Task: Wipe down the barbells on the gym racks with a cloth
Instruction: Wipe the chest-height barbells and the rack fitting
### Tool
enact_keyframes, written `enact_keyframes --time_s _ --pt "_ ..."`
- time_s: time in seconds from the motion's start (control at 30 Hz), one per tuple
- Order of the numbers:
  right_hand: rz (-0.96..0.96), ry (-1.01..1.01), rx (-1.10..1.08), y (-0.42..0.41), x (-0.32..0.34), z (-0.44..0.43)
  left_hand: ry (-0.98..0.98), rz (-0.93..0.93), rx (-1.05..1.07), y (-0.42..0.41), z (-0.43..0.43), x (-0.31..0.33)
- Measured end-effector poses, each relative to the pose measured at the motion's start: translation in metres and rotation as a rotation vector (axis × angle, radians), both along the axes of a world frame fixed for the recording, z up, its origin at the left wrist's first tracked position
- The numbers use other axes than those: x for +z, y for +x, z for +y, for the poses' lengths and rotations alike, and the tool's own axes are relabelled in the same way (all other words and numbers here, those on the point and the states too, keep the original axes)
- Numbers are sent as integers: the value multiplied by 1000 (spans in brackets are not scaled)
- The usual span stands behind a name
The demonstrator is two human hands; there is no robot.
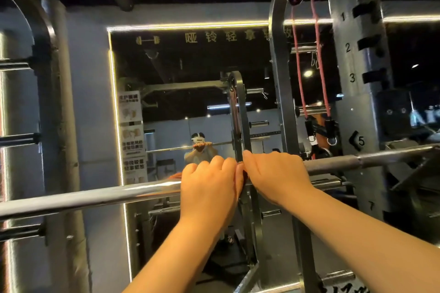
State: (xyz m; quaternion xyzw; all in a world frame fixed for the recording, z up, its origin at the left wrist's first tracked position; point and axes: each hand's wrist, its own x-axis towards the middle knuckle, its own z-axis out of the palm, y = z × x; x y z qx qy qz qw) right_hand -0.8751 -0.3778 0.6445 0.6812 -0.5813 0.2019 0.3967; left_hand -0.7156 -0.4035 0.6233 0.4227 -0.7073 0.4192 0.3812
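A long chrome barbell point(95, 196) runs across the view at chest height, rising toward the right where it rests in the rack. My left hand point(209, 185) and my right hand point(273, 178) sit side by side on its middle, fingers curled over the bar. An orange cloth point(175, 175) is wrapped on the bar under both hands; only a corner left of my left hand and a sliver between the hands show.
A numbered grey rack upright point(357, 78) stands at right, with a red resistance band point(309, 54) hanging beside it. A wall mirror point(190, 102) ahead reflects me and the bar. Chrome posts point(14, 126) with pegs stand at left.
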Motion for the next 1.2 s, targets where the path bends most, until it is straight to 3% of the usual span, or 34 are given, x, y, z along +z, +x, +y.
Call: enact_keyframes --time_s 0.1,0.23,0.5,0.83,1.0,1.2 --pt "5 -17 21 0 -1 0 -36 41 -95 2 2 -10" --pt "-31 -66 30 0 -2 2 -71 -59 -174 18 2 -20" --pt "-14 -235 92 -1 -10 -7 4 3 -17 1 12 -2" --pt "-26 -378 142 -4 -11 -15 514 -46 144 -15 26 50" --pt "-26 -343 140 -3 -12 -16 258 -92 135 -13 20 29" --pt "-104 -342 162 -3 -12 -17 -13 -3 -67 -2 -2 -18"
